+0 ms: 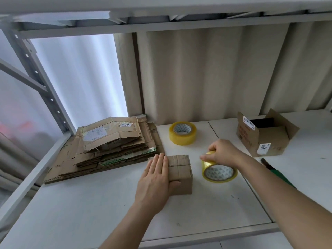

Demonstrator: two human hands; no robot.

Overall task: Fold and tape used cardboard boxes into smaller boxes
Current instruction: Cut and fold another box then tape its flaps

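A small closed cardboard box [181, 169] sits on the white shelf [89, 212] in the middle. My left hand [156, 180] lies flat on its top left part, fingers straight, thumb against the box's front face. To the right of the box, my right hand [222, 153] grips a yellow tape roll [219, 171] from above; the roll is tilted with its lower edge on the shelf. A second yellow tape roll [182, 133] lies flat farther back.
A stack of flattened cardboard boxes [107, 148] lies at the left. An open cardboard box [265, 137] with white labels stands at the back right. A dark green object [276, 173] shows beside my right forearm. A corrugated wall runs behind the shelf.
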